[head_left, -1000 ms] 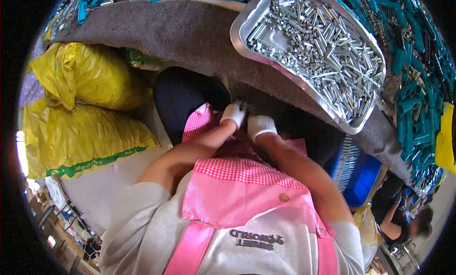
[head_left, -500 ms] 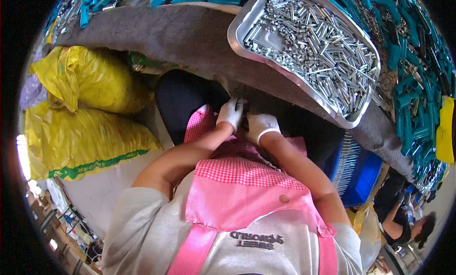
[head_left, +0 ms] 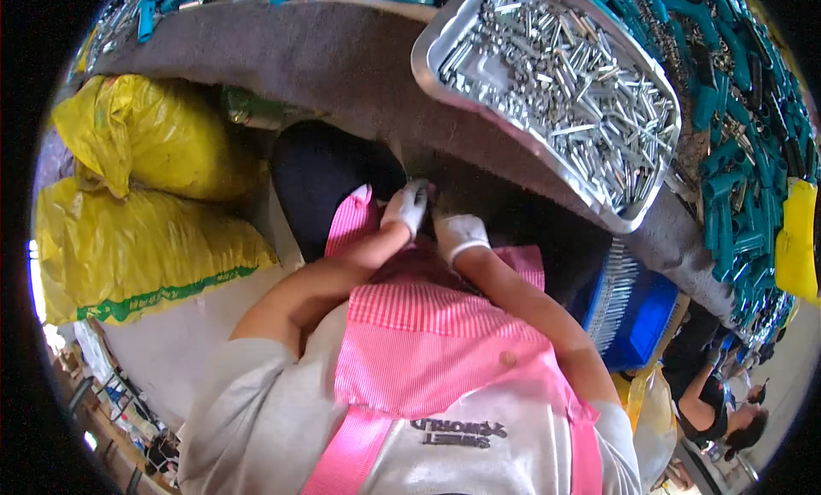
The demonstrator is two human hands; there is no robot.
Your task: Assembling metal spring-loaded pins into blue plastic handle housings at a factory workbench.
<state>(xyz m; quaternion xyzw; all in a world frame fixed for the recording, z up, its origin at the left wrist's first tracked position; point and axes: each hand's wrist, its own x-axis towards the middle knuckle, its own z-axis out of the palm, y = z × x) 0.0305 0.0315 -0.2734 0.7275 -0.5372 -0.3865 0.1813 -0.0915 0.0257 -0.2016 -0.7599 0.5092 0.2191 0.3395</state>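
My left hand [head_left: 407,208], in a white glove, is above my lap with its fingers curled together. Just to its right is my right hand [head_left: 463,235], also white-gloved, its fingers bent down and partly lost in shadow. A small gap separates the two hands. Whatever they grip, if anything, is too dark and small to make out. Beyond them to the right, a metal tray [head_left: 539,143] full of short silver pins and rods rests on the grey cloth [head_left: 282,55] of the worktop. A pink checked apron [head_left: 445,350] covers my front.
Teal plastic handle-like parts [head_left: 735,213] lie heaped at the far right, beside a yellow piece [head_left: 797,238]. Two yellow sacks [head_left: 145,256] are stacked at left. A blue bin [head_left: 641,324] with rows of metal pieces is at right. Another person [head_left: 718,409] sits at lower right.
My hands have drawn slightly apart, and the right hand has turned a little. The whole view has shifted slightly; the tray and sacks stay in place.
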